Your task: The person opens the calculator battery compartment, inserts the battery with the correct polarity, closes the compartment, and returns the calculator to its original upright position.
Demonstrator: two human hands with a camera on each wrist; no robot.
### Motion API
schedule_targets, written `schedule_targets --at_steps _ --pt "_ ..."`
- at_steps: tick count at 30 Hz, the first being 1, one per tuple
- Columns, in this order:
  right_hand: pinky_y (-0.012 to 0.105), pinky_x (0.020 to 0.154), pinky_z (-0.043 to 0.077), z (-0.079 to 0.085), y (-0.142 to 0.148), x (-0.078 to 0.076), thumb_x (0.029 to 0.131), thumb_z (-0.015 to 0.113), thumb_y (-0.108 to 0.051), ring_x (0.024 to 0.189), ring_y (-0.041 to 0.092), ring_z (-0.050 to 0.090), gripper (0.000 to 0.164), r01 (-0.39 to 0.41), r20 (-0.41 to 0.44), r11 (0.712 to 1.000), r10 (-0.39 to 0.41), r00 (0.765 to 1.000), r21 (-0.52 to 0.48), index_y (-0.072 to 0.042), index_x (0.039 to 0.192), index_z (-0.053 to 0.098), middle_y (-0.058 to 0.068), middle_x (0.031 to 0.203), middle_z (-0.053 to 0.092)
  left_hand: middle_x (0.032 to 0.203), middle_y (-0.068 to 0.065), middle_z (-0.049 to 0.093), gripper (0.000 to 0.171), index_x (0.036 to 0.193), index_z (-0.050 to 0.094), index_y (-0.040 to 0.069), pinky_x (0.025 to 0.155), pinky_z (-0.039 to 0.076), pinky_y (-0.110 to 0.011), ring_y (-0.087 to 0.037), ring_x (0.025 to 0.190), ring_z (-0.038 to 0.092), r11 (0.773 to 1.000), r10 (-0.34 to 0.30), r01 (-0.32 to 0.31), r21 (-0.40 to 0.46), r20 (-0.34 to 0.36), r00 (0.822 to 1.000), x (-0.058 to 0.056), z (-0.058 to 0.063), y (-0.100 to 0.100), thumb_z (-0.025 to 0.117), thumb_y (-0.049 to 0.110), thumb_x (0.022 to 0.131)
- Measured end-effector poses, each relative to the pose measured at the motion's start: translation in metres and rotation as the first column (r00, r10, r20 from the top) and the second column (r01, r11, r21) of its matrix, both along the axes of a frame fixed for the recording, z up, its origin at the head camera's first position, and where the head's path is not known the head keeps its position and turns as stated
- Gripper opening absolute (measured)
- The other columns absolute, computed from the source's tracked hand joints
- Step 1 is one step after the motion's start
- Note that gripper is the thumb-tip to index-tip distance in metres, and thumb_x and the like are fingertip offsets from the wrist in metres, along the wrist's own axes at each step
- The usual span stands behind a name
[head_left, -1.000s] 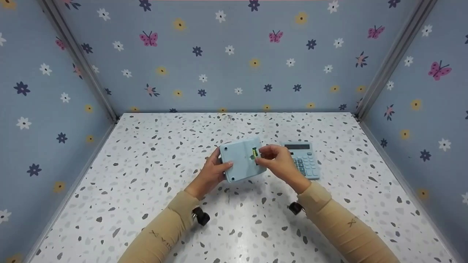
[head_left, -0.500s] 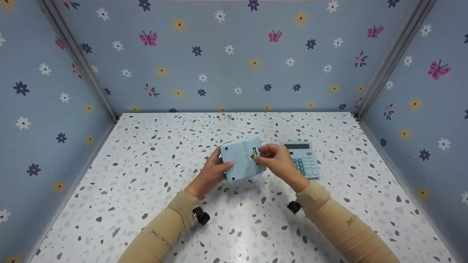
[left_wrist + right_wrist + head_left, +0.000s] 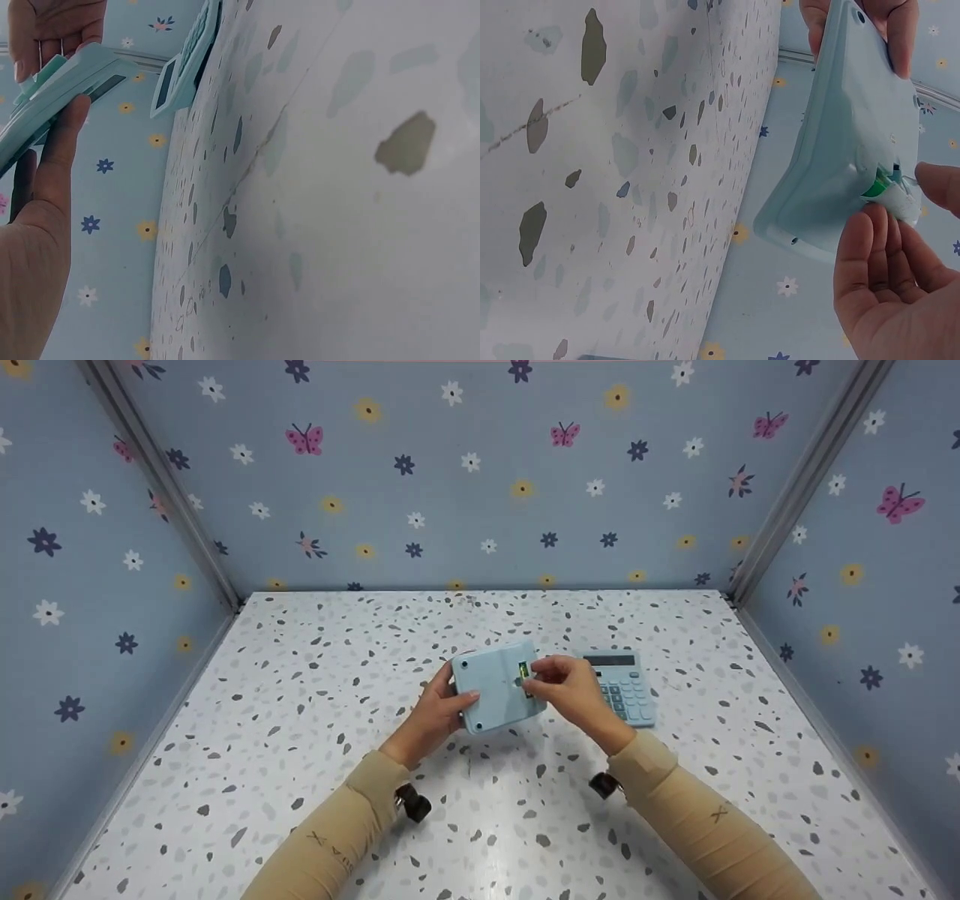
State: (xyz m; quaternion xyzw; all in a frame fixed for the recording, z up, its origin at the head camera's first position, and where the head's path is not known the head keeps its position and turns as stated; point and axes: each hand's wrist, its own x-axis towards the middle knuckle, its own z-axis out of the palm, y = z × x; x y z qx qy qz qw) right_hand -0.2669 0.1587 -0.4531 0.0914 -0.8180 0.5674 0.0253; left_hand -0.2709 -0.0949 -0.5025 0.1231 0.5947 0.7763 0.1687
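My left hand (image 3: 435,706) grips a light blue calculator (image 3: 491,697) by one end, thumb on its back and fingers beneath. The back faces up toward the head camera, with dark round feet at its corners. A green battery (image 3: 523,670) shows in the slot near the other end. Over that slot, my right hand (image 3: 574,694) pinches a small light blue battery cover (image 3: 901,201) between thumb and fingers; it stands tilted out of the slot in the right wrist view. The left wrist view shows the calculator (image 3: 67,94) raised above the table.
A second light blue calculator (image 3: 630,690) lies face up on the speckled white table (image 3: 330,660), partly behind my right hand. Flowered blue panels (image 3: 480,472) enclose the table at the back and both sides.
Both hands and the calculator stay nearly in place. The right fingers shift very slightly at the battery slot, and the green battery shows a little less, then more.
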Motion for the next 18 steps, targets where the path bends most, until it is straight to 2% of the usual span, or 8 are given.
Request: schedule_targets --at_steps 7,18 --pt "0.024 0.07 0.055 -0.0028 -0.0007 -0.0007 0.09 0.086 -0.007 0.085 0.017 0.063 0.023 0.034 0.018 0.999 -0.034 0.999 0.003 0.0 0.11 0.078 0.011 0.097 0.074 0.165 -0.021 0.047 0.073 0.17 0.027 0.019 0.113 0.055 -0.061 -0.036 0.144 0.055 1.0 -0.004 0.005 0.012 -0.005 1.0 0.0 -0.0023 0.0012 0.063 0.008 0.107" --pt "0.025 0.069 0.056 -0.0022 -0.001 -0.0018 0.089 0.087 -0.008 0.084 0.019 0.063 0.022 0.035 0.017 0.999 -0.035 0.999 0.011 -0.002 0.108 0.079 0.01 0.095 0.073 0.164 -0.021 0.049 0.074 0.17 0.027 0.02 0.11 0.057 -0.059 -0.035 0.14 0.058 1.0 0.009 -0.009 0.01 0.0 1.0 -0.0004 -0.0024 0.0009 0.063 0.009 0.107"
